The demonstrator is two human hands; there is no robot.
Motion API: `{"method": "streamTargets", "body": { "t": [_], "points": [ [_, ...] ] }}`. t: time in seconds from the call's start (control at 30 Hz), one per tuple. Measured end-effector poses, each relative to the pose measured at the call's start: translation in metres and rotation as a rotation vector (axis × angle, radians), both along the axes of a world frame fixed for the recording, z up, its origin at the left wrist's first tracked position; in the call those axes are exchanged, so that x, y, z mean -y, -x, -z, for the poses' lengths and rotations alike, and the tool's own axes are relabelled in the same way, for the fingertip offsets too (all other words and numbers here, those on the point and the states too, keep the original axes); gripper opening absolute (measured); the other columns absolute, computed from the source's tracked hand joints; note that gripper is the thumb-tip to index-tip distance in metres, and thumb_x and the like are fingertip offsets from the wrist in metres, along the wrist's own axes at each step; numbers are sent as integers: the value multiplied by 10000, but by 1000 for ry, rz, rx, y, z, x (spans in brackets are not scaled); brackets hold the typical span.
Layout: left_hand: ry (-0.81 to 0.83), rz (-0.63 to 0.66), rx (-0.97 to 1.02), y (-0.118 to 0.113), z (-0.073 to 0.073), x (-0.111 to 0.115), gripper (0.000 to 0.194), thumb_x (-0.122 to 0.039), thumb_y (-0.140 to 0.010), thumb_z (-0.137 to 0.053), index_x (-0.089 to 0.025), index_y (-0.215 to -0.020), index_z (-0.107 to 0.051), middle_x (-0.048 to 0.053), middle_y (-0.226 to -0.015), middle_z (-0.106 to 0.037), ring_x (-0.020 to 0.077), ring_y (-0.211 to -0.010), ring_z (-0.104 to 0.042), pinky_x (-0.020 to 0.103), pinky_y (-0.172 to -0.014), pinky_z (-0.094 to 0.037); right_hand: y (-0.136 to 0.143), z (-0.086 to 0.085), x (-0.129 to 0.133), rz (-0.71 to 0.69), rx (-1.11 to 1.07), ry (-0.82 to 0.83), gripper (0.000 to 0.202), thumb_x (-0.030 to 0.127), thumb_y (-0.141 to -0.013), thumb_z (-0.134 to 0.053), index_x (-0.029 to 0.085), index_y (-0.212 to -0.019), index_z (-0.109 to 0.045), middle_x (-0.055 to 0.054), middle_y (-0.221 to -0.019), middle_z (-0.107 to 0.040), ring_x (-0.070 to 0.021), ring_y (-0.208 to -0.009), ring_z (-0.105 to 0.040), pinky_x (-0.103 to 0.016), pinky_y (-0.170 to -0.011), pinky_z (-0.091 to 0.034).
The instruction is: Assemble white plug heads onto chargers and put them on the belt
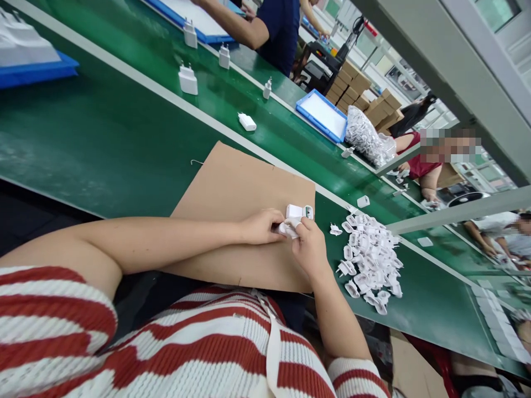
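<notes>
Over the cardboard sheet (232,193), left hand (263,225) and right hand (310,249) are pinching a white plug piece (290,227); complete-looking chargers (188,80) are standing beyond it, loose plug housings (369,257) lying right.

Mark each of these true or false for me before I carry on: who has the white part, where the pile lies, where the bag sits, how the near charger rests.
1. Left hand and right hand meet at one white part. True.
2. The pile lies on the cardboard. False: the pile is on the green table, right of the cardboard.
3. The bag is left of the blue-rimmed tray. False: the bag is right of the tray.
4. The charger nearest the cardboard's far edge lies down. True.
</notes>
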State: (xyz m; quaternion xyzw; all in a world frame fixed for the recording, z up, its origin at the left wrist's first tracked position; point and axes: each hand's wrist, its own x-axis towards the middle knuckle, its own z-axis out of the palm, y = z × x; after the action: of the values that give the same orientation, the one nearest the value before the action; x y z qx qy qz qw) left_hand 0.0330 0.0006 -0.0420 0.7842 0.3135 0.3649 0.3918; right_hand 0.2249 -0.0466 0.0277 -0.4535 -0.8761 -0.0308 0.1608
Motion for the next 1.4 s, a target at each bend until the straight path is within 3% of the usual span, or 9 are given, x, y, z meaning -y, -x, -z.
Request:
{"method": "streamTargets", "body": {
  "t": [0.27,0.47,0.67,0.77,0.87,1.03,1.13,1.3,1.4],
  "points": [
    [3,-14,12,-1,1,2,225,-422,-840,-767,-200,-831,-732,50,-881,-716,238,-875,-665,369,-887,-525,8,2,3,133,71,-19,309,10,-731,-554,220,-906,-698,-59,-874,-635,-221,-801,-570,-302,-623,-381],
    [11,-45,-3,-4,-1,5,260,-459,-834,-770,-201,-848,-740,70,-907,-733,257,-908,-677,379,-891,-531,7,18,4,257,-123,48,204,74,-769,-586,220,-839,-709,-47,-848,-648,-201,-762,-600,-285,-621,-408],
    [93,6,-99,2,-18,-1,351,-527,-806,-768,-190,-904,-764,71,-909,-747,249,-839,-690,335,-746,-517,-32,26,6,237,-683,173,456,310,-947,-599,266,-1400,-616,-64,-1152,-751,-234,-1053,-689,-368,-948,-540],
    [66,-135,-61,6,-29,-33,414,-565,-774,-780,-184,-935,-767,73,-950,-752,252,-853,-686,323,-726,-501,-68,28,0,535,-543,1,452,260,-961,-547,198,-1402,-626,-159,-1312,-693,-318,-1268,-595,-511,-1105,-441],
    [6,-366,-98,3,-36,-94,425,-514,-763,-786,-194,-1043,-785,65,-1020,-762,272,-911,-681,328,-776,-495,-90,35,-8,838,-167,-9,401,110,-882,-544,121,-1244,-715,-226,-1237,-685,-401,-1254,-564,-593,-1094,-376],
    [41,-658,-342,-10,-39,-202,414,-373,-818,-731,-176,-1183,-740,95,-1143,-765,303,-1040,-672,330,-867,-493,-95,48,-16,835,-25,73,362,29,-836,-509,130,-1087,-748,-181,-1096,-671,-321,-1017,-618,-451,-903,-463],
    [95,-725,-416,-15,-40,-232,417,-330,-809,-724,-157,-1189,-717,145,-1179,-749,345,-1107,-657,389,-941,-500,-96,54,-16,759,-199,26,262,98,-872,-519,155,-1018,-729,-146,-1021,-652,-289,-968,-602,-418,-866,-480],
    [-84,-864,-377,-16,-42,-210,662,-365,-807,-718,-123,-1403,-561,231,-1492,-536,429,-1417,-427,536,-1171,-351,-93,61,-19,643,-869,46,254,413,-883,-656,189,-1002,-641,-121,-1117,-661,-231,-922,-643,-400,-813,-560],
    [-187,-582,-353,-20,-40,-162,538,-462,-872,-644,-144,-1307,-623,197,-1380,-599,388,-1350,-489,509,-1168,-377,-85,59,-22,590,-1278,201,394,488,-780,-772,208,-997,-598,-112,-1219,-687,-194,-879,-685,-351,-717,-594]
  ]
}}
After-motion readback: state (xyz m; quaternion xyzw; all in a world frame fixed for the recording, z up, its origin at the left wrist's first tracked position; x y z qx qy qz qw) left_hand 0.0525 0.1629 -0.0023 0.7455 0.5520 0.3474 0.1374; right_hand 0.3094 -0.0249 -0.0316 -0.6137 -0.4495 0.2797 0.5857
